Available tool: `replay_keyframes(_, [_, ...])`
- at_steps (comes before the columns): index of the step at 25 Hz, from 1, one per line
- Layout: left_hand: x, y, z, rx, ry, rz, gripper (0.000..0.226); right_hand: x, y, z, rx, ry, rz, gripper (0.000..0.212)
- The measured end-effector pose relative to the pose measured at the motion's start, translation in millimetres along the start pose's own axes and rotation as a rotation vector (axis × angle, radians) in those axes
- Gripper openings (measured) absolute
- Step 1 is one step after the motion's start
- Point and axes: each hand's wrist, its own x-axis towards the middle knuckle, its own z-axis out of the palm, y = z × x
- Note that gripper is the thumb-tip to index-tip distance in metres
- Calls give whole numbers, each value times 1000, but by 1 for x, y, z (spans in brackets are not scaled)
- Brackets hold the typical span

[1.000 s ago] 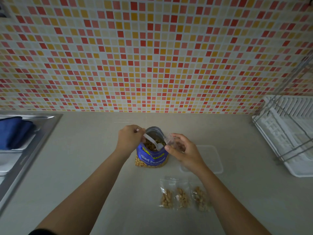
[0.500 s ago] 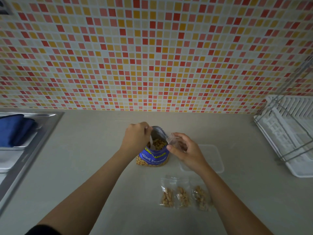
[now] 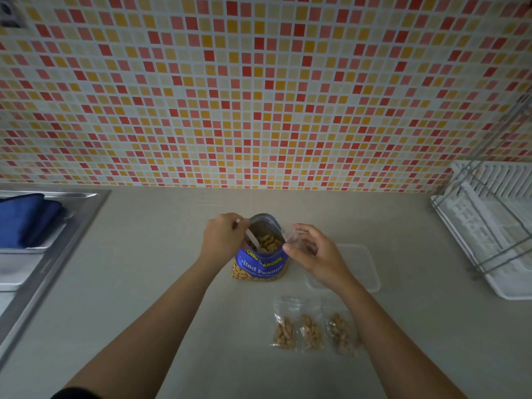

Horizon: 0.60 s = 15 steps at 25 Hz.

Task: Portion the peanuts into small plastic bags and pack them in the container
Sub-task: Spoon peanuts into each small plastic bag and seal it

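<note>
Blue peanut bag (image 3: 260, 262) standing open; left hand (image 3: 223, 240) gripping a white spoon (image 3: 253, 241) inside it; right hand (image 3: 313, 257) pinching a clear bag (image 3: 292, 236) beside it.

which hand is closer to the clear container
Right. The right hand holds a small empty bag just left of the clear container, overlapping its near-left corner. The left hand is farther left, beyond the peanut bag, holding a spoon in it.
</note>
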Motion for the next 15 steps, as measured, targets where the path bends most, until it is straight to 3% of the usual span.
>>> replay_keyframes(3, [4,1,-2,-186,12,-245,32,1,0,-2,5,2,4,49])
replay_keyframes(9, [7,3,-5,-386,75,-357,30,2,3,0,19,2,8,48])
replay_keyframes(12, [13,-1,-11,-459,93,-401,27,1,-3,-1,24,88,-21,43])
replay_keyframes(15, [20,-10,-18,-473,122,-438,28,3,-8,-5,-63,174,-78,50])
